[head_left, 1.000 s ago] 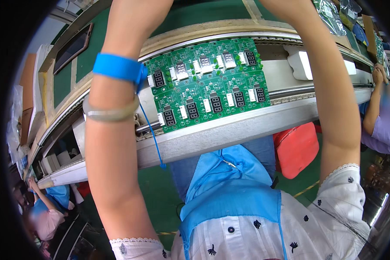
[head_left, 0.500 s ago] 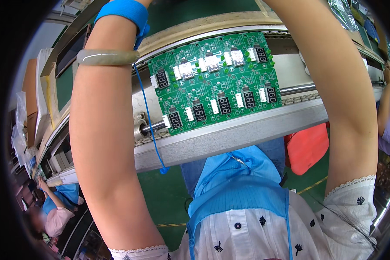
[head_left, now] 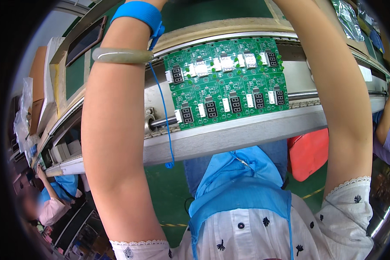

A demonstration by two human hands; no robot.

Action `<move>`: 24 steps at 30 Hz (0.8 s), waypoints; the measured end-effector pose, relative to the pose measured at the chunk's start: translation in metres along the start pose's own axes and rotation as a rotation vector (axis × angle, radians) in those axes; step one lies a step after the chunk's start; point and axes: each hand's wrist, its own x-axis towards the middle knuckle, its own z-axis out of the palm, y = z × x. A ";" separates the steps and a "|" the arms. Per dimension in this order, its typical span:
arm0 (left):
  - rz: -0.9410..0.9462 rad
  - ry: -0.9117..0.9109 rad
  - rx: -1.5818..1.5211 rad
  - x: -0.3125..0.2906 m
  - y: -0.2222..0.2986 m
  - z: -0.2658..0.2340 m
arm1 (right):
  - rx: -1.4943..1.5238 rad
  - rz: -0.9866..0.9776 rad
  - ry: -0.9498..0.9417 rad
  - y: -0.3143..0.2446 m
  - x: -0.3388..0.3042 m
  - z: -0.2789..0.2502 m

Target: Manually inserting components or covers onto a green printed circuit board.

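Note:
Both my forearms reach up past the top edge of the head view, so my left hand and my right hand are out of the picture. A blue wrist strap (head_left: 136, 13) and a pale stone bangle (head_left: 122, 56) circle my left arm (head_left: 115, 130). From the strap a thin blue cord (head_left: 166, 115) hangs down over the front rail. Between my left arm and my right arm (head_left: 344, 99) lies a green circuit board panel (head_left: 226, 83). It carries rows of dark digit displays, white connectors and small green LEDs; several displays in the far row look white.
The panel spans a conveyor track with a metal front rail (head_left: 234, 136) and a steel rod (head_left: 301, 95). Beyond is a green work surface (head_left: 212, 15), with a dark flat tablet-like object (head_left: 86, 40) at far left. A red seat (head_left: 307, 154) stands below. People work at both sides.
The view has shifted slightly, so the panel and my left arm appear farther right. My arms stay stretched forward, and the panel looks unchanged on the track.

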 end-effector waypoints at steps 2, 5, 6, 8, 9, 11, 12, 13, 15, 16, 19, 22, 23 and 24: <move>-0.194 -0.251 -0.491 0.010 -0.017 -0.026 | 0.108 0.029 0.032 0.004 0.001 0.002; -0.264 -0.277 -0.669 0.010 0.001 -0.017 | 0.272 0.095 0.059 0.022 -0.005 -0.013; -0.171 -0.047 -0.326 0.004 0.010 -0.010 | 0.322 0.148 0.006 0.021 -0.010 -0.020; -0.274 -0.071 -0.418 -0.023 -0.009 -0.018 | 0.534 0.216 -0.055 0.000 -0.024 -0.002; -0.296 -0.098 -0.583 -0.017 0.004 -0.021 | 0.654 0.297 -0.066 0.000 -0.030 -0.023; -0.387 -0.123 -0.595 -0.029 0.024 -0.037 | 0.719 0.353 -0.096 -0.012 -0.047 -0.034; -0.427 -0.153 -0.686 -0.039 0.023 -0.043 | 0.784 0.449 -0.151 -0.024 -0.056 -0.039; -0.462 -0.186 -0.782 -0.048 0.023 -0.049 | 0.844 0.546 -0.205 -0.031 -0.063 -0.042; -0.477 -0.204 -0.832 -0.064 0.023 -0.055 | 1.005 0.502 -0.196 -0.029 -0.080 -0.039; -0.510 -0.227 -0.907 -0.072 0.023 -0.058 | 1.054 0.531 -0.210 -0.032 -0.088 -0.040; -0.577 -0.260 -1.001 -0.091 0.027 -0.069 | 1.127 0.565 -0.222 -0.038 -0.102 -0.041; -0.669 -0.335 -1.121 -0.109 0.024 -0.071 | 0.993 0.317 -0.299 -0.022 -0.119 -0.032; -0.674 -0.333 -1.118 -0.115 0.019 -0.069 | 0.997 0.317 -0.303 -0.023 -0.122 -0.031; -0.518 -0.329 -1.072 -0.122 0.013 -0.064 | 0.976 0.332 -0.304 -0.026 -0.126 -0.031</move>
